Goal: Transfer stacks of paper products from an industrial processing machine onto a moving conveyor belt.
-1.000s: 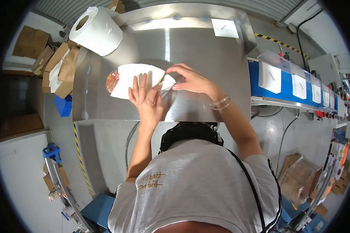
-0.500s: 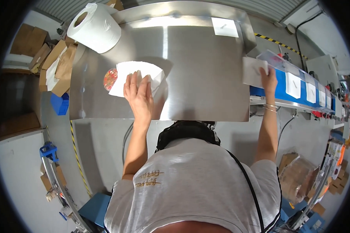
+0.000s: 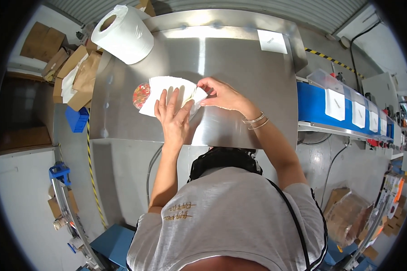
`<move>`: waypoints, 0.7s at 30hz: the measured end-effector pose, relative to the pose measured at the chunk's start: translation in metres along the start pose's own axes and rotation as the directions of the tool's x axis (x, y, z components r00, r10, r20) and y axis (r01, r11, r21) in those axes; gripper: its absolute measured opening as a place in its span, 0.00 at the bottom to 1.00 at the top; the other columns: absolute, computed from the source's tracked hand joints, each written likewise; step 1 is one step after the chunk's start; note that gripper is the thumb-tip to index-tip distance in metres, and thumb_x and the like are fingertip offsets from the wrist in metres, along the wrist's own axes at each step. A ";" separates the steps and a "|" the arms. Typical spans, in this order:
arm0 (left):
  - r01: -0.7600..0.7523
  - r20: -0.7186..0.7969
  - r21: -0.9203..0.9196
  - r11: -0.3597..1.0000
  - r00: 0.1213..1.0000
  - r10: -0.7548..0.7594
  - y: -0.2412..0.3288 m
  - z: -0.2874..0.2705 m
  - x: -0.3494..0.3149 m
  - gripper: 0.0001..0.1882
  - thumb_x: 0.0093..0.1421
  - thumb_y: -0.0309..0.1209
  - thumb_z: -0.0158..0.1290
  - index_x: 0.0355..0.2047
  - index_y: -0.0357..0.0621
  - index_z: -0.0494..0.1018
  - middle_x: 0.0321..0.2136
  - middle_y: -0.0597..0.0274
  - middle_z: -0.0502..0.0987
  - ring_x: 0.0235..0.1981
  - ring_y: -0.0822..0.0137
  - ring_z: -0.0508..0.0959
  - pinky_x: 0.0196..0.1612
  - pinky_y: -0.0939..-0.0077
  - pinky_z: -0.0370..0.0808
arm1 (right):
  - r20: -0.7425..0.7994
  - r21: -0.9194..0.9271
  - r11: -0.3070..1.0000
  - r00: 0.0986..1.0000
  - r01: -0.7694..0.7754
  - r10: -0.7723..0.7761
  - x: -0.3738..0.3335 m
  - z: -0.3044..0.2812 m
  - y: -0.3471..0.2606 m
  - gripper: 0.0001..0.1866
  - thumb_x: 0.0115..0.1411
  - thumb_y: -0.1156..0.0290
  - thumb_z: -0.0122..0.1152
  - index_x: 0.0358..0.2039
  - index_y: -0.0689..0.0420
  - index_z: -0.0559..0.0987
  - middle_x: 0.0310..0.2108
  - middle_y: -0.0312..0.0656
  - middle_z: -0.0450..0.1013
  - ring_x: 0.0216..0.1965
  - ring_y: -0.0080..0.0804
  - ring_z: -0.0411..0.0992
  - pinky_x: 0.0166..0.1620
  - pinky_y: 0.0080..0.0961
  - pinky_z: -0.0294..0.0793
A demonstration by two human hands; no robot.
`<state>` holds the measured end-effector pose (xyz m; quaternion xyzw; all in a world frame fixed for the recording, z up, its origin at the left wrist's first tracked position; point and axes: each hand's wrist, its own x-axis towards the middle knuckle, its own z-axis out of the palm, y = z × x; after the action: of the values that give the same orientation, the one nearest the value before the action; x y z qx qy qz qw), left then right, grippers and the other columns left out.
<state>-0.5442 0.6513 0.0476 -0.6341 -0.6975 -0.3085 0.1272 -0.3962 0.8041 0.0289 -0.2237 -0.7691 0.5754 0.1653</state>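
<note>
A stack of white paper packets lies on the left half of the steel table, its edges fanned and uneven. My left hand rests on the stack with its fingers spread. At the stack's right edge my right hand holds a packet between thumb and fingers; its far side is hidden among the others. Partly under the stack's left edge is a round, red-patterned disc.
A big white paper roll stands at the table's back left corner, and a white sheet lies at the back right. Alongside on the right runs a blue conveyor belt carrying several white packets under a clear cover.
My right hand has swung left from the conveyor's end to the stack, bringing the white packet with it. My left hand has stayed on the stack.
</note>
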 end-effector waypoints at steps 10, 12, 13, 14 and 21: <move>0.150 0.033 -0.067 0.986 0.988 -0.148 -0.007 -0.005 0.008 0.13 0.57 0.39 0.56 0.36 0.44 0.81 0.57 0.52 0.66 0.63 0.46 0.57 0.64 0.48 0.46 | -0.135 0.164 0.984 0.989 0.075 -0.053 -0.039 -0.008 0.042 0.13 0.56 0.79 0.62 0.39 0.57 0.70 0.42 0.36 0.70 0.44 0.23 0.69 0.49 0.20 0.69; 0.176 0.014 -0.058 0.983 0.984 -0.175 -0.007 -0.003 0.009 0.12 0.57 0.35 0.56 0.38 0.44 0.80 0.57 0.51 0.66 0.62 0.46 0.58 0.63 0.49 0.48 | -0.290 0.042 0.983 0.940 -0.176 0.181 -0.066 -0.026 0.048 0.11 0.61 0.77 0.58 0.44 0.58 0.71 0.41 0.32 0.70 0.40 0.18 0.68 0.45 0.18 0.70; 0.199 -0.007 -0.052 0.979 0.980 -0.200 -0.006 -0.002 0.010 0.11 0.57 0.30 0.56 0.40 0.44 0.79 0.57 0.51 0.66 0.62 0.47 0.59 0.63 0.50 0.51 | -0.365 0.248 0.968 0.922 -0.036 0.128 -0.084 -0.039 0.059 0.13 0.62 0.75 0.58 0.47 0.58 0.71 0.40 0.32 0.70 0.39 0.17 0.68 0.43 0.18 0.70; 0.220 -0.027 -0.051 0.974 0.975 -0.221 -0.006 -0.001 0.011 0.13 0.56 0.26 0.56 0.43 0.43 0.78 0.57 0.51 0.66 0.61 0.47 0.60 0.62 0.51 0.53 | -0.449 0.428 0.896 0.888 0.118 0.097 -0.104 -0.055 0.072 0.15 0.63 0.73 0.57 0.50 0.58 0.71 0.40 0.31 0.71 0.37 0.17 0.67 0.41 0.18 0.70; 0.199 0.006 -0.046 0.979 0.980 -0.199 -0.010 -0.001 0.007 0.15 0.56 0.21 0.54 0.44 0.44 0.77 0.55 0.51 0.68 0.60 0.47 0.61 0.62 0.53 0.54 | -0.823 0.077 0.886 0.473 -0.457 0.315 -0.236 -0.213 0.101 0.19 0.59 0.62 0.63 0.46 0.61 0.76 0.36 0.39 0.75 0.36 0.22 0.71 0.40 0.19 0.71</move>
<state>-0.5550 0.6563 0.0497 -0.5644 -0.7501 -0.3353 0.0805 -0.0721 0.8752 -0.0072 -0.6430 -0.5748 0.3667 0.3489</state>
